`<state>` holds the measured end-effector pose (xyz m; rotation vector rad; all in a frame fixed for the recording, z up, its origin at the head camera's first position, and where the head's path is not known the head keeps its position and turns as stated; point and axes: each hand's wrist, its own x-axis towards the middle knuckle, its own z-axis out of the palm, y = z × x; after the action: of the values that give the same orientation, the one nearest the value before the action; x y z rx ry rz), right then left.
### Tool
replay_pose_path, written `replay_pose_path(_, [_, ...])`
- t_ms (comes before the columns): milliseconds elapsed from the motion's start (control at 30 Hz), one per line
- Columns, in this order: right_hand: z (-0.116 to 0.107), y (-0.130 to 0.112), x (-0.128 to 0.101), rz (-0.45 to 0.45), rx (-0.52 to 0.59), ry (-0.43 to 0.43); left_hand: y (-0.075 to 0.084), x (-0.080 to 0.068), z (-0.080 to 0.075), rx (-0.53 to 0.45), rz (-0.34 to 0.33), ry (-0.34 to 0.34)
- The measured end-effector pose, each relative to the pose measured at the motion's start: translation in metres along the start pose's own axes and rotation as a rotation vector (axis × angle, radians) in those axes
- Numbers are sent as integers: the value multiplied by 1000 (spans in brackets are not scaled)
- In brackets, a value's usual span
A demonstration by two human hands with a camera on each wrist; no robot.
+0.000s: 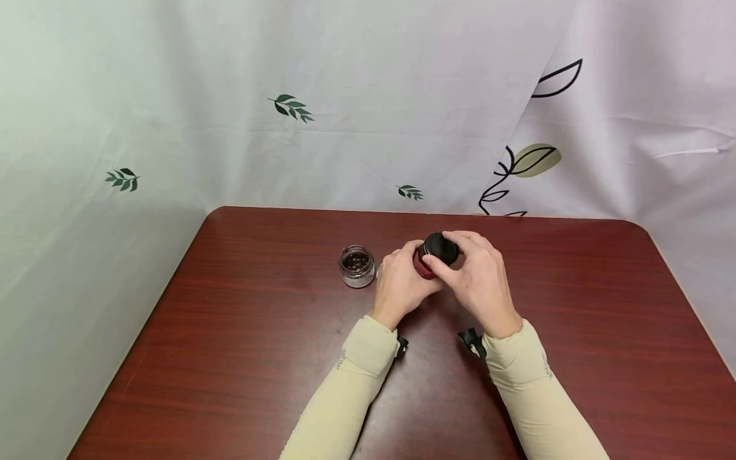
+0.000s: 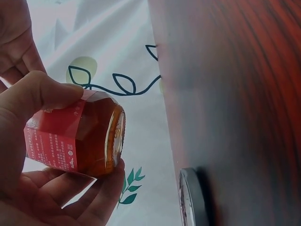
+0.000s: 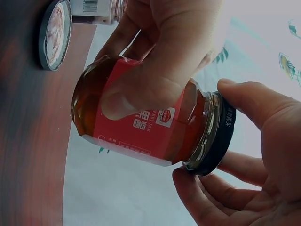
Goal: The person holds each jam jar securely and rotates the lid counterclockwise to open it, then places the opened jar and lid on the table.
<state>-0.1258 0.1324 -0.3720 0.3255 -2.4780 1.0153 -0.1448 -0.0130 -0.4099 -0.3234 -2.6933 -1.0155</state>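
Note:
My left hand (image 1: 399,281) grips a jar of strawberry jam (image 3: 141,117) around its red label, thumb on one side and fingers on the other. The jar is glass with amber-red contents and is held tilted over the table. On its mouth sits a black lid (image 3: 218,136), whose rim the thumb and fingers of my right hand (image 1: 480,278) pinch. In the left wrist view, the jar's glass base (image 2: 115,139) faces the table, and the lid end is out of sight.
A lidless glass jar (image 1: 356,265) with dark contents stands on the reddish wooden table (image 1: 259,332), left of my hands. Beside it lies a loose lid (image 3: 55,35), its pale inner side showing. A white curtain (image 1: 345,153) with leaf prints hangs behind the table's far edge.

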Motion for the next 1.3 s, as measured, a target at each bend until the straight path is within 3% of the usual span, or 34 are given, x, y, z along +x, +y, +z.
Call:
replay_pose_path(500, [-1, 2, 0, -18, 7, -27, -2, 0, 0, -8, -13, -40])
replay_pose_path(1300, [-2, 2, 0, -54, -9, -54, -2, 0, -1, -12, -14, -39])
